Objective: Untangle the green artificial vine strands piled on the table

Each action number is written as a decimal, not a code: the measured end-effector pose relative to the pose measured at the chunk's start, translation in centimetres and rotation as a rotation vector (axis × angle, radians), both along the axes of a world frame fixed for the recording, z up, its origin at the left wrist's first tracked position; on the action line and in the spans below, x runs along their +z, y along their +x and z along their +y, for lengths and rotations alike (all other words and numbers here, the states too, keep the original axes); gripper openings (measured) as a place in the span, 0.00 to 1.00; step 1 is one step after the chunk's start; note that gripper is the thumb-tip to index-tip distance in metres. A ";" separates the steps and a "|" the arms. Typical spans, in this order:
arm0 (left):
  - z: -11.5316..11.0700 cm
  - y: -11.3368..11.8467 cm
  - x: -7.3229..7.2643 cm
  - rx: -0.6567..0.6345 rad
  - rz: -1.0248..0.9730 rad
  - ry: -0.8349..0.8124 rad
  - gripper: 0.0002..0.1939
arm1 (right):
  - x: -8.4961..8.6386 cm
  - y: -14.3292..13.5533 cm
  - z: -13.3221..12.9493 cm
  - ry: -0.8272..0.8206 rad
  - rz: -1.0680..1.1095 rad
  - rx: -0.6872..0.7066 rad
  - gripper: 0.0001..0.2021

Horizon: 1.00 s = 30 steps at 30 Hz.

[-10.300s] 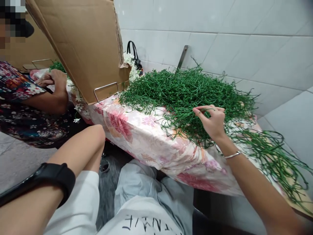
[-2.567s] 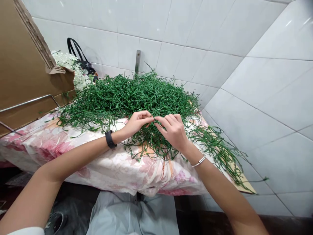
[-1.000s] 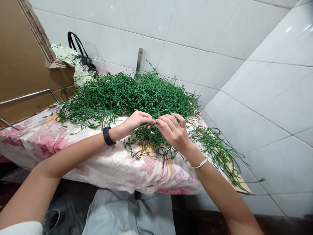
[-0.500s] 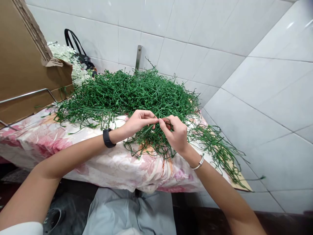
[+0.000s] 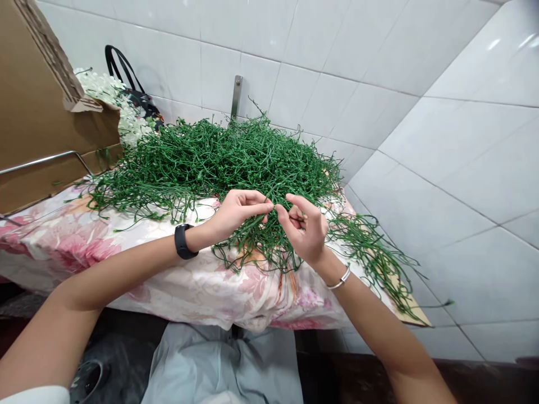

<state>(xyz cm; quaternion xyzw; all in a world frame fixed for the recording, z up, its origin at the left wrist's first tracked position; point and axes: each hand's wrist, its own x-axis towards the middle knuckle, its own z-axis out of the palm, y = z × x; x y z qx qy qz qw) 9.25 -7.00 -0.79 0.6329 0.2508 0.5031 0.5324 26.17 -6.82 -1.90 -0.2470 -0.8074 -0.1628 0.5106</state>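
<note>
A big tangled heap of thin green artificial stems (image 5: 236, 157) lies on a table with a pink and white floral cloth (image 5: 177, 286). In front of the heap, my left hand (image 5: 242, 210) pinches a green stem between thumb and index finger. Close to its fingertips on the right is my right hand (image 5: 305, 227), with thumb and index finger apart and the other fingers curled; I see nothing held in it. Loose stems hang under both hands.
More green stems (image 5: 379, 252) lie on a board at the right table edge. At the left stand a cardboard box (image 5: 37, 95), a metal rod (image 5: 46, 160), white flowers (image 5: 132, 126) and a black bag (image 5: 145, 104). Tiled walls (image 5: 345, 101) rise behind and right.
The thumb and index finger of my right hand have parted, and this hand has moved slightly right from my left fingertips. My left hand keeps its pinch.
</note>
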 end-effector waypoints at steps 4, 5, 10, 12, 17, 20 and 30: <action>0.0 0.0 0.1 -0.016 0.007 -0.022 0.07 | 0.7 0.8 0.3 0.253 -0.281 -0.085 0.25; 0.0 0.0 0.0 -0.020 0.006 -0.023 0.08 | 0.9 1.0 0.2 0.283 -0.327 -0.106 0.24; 0.3 -0.1 -0.2 -0.027 0.001 -0.040 0.08 | 1.9 1.0 -0.4 0.347 -0.426 -0.243 0.17; 0.2 -0.1 -0.1 -0.015 -0.003 -0.043 0.08 | 2.0 0.9 -0.5 0.345 -0.448 -0.274 0.14; -0.2 0.1 0.1 -0.004 -0.032 -0.019 0.07 | 1.8 0.7 -0.4 0.275 -0.432 -0.268 0.06; -0.5 0.2 0.1 0.019 -0.044 0.005 0.06 | 1.6 0.3 -0.7 0.105 -0.310 -0.203 0.03; -0.5 -0.2 -0.2 0.266 0.221 0.365 0.08 | 2.5 -0.5 -0.9 -1.224 0.327 0.413 0.12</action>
